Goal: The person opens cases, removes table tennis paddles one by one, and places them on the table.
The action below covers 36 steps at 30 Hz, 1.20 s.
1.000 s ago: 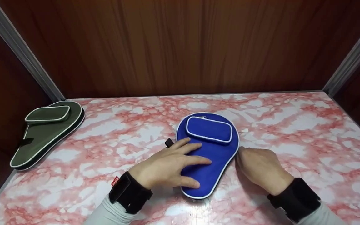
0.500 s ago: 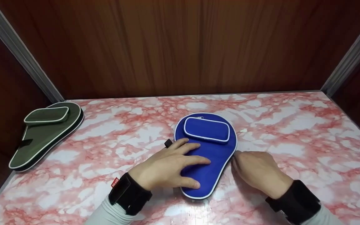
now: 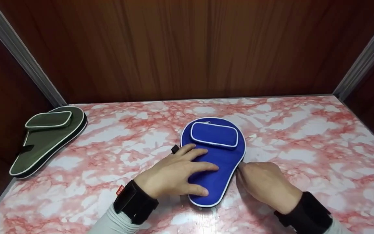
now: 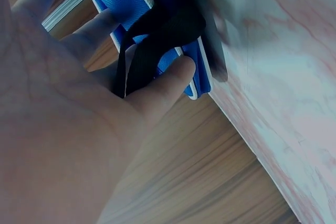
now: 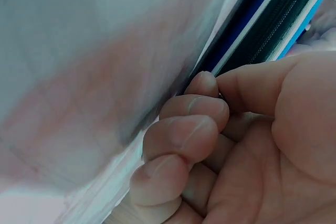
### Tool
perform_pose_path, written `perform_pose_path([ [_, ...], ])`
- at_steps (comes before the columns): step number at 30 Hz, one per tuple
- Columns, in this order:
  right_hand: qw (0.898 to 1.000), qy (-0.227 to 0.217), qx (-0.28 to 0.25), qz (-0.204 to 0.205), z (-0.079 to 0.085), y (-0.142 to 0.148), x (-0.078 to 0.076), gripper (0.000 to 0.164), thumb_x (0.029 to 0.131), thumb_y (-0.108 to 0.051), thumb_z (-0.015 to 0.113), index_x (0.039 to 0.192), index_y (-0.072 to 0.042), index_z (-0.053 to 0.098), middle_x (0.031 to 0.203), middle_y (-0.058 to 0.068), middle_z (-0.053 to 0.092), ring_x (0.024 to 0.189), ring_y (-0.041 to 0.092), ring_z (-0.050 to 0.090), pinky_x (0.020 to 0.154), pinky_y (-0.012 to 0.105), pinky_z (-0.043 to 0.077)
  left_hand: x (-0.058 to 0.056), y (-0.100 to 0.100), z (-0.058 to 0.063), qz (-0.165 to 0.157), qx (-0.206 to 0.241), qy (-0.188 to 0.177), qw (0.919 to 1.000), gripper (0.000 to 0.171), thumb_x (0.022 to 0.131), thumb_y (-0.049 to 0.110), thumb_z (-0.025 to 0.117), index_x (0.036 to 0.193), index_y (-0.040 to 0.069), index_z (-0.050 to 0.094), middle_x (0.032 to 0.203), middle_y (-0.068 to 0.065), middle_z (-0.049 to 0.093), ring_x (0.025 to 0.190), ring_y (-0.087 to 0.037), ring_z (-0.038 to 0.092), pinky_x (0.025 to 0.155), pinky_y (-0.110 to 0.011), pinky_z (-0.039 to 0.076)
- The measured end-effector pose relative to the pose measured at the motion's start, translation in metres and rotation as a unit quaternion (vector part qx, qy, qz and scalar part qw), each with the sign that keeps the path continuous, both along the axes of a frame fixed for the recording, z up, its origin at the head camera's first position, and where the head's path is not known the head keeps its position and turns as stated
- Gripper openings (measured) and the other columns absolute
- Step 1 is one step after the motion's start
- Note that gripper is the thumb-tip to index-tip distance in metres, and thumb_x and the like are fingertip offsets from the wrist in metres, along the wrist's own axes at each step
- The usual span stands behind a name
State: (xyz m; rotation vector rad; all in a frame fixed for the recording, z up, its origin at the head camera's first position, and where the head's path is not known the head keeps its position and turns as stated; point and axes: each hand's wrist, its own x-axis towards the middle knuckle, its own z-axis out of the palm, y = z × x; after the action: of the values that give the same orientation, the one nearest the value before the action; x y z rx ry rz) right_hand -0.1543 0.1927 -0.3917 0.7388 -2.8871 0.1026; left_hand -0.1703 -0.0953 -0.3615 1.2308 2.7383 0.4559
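A blue table tennis racket case (image 3: 206,156) with white piping and a small front pocket (image 3: 214,134) lies flat on the table. My left hand (image 3: 174,174) rests on its narrower part, fingers spread and fairly straight. Under that palm, a black strap loop (image 4: 163,35) shows in the left wrist view. At the case's right edge, my right hand (image 3: 265,183) has curled fingers, with thumb and forefinger pinched together. Beside those fingertips, a zipper (image 5: 278,22) runs along the case's side in the right wrist view. The zipper pull in the pinch is almost wholly hidden.
A green racket case (image 3: 49,139) of like shape lies at the table's left edge, by the side wall. The red and white marbled table (image 3: 320,146) ends at a brown wood-grain panel (image 3: 200,48) at the back.
My right hand has slid along the case's right edge toward its narrow end, nearer to me. The left hand keeps its place on the case.
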Motion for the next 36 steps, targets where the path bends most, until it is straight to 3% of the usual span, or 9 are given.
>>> perform_pose_path([
  [7, 1.000, -0.015, 0.003, -0.003, 0.0012, -0.0044, 0.0017, 0.026, 0.108, -0.021, 0.064, 0.083, -0.018, 0.059, 0.062, 0.000, 0.058, 0.058, 0.027, 0.066, 0.057, 0.052, 0.055, 0.0007, 0.0007, 0.0002, 0.000, 0.002, 0.004, 1.0000, 0.064, 0.097, 0.054, 0.081, 0.156, 0.039, 0.063, 0.172, -0.010, 0.044, 0.161, -0.038, 0.032, 0.119, -0.065, 0.041],
  [21, 1.000, -0.001, 0.006, 0.006, 0.0010, -0.0083, 0.0053, 0.023, 0.107, -0.020, 0.067, 0.085, -0.017, 0.059, 0.062, 0.002, 0.059, 0.059, 0.030, 0.067, 0.058, 0.052, 0.054, 0.0016, 0.0012, -0.0006, 0.000, 0.005, 0.013, 0.9999, 0.064, 0.097, 0.055, 0.081, 0.156, 0.038, 0.063, 0.170, -0.010, 0.046, 0.159, -0.037, 0.034, 0.118, -0.064, 0.042],
  [36, 0.999, 0.018, 0.003, 0.026, -0.0018, -0.0095, 0.0082, 0.024, 0.105, -0.021, 0.069, 0.083, -0.020, 0.058, 0.059, -0.003, 0.053, 0.054, 0.024, 0.061, 0.053, 0.047, 0.052, 0.0030, 0.0030, -0.0004, 0.007, 0.000, 0.017, 0.9998, 0.066, 0.096, 0.057, 0.081, 0.157, 0.038, 0.062, 0.171, -0.010, 0.045, 0.160, -0.037, 0.033, 0.119, -0.063, 0.043],
])
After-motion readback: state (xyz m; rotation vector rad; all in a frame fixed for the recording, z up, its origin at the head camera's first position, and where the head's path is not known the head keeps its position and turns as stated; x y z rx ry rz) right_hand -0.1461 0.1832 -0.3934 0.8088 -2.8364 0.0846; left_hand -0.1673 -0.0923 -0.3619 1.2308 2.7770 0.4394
